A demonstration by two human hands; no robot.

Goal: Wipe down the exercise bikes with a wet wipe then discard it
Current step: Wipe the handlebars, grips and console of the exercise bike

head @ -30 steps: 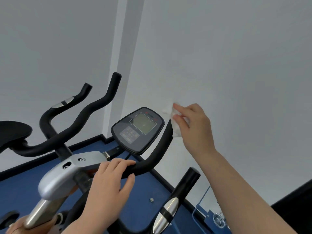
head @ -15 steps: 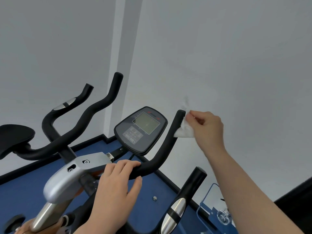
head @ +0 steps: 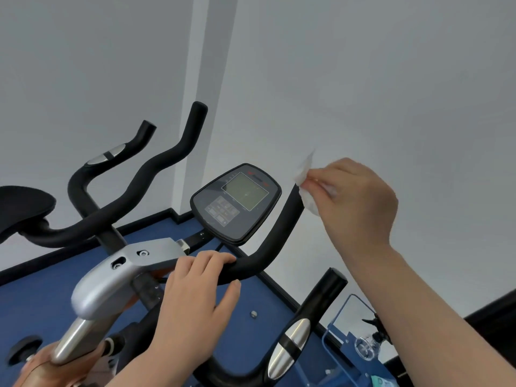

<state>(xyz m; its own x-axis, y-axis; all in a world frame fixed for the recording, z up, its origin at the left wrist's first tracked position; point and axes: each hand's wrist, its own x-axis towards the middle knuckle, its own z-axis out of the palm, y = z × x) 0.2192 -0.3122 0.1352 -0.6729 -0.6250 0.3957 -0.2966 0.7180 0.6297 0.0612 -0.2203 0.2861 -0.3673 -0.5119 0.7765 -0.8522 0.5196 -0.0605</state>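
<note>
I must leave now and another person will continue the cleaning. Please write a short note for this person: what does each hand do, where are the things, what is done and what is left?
Right hand: pinches the wet wipe against the upper end of the black handlebar, right of the console.
Left hand: grips the lower bend of the same handlebar, steadying it.
Done: cannot be told from this view; wiping is at the bar's tip.
Left: the rest of this bike, the second bike on the left, then discard the wipe. No bin is in view.
</note>
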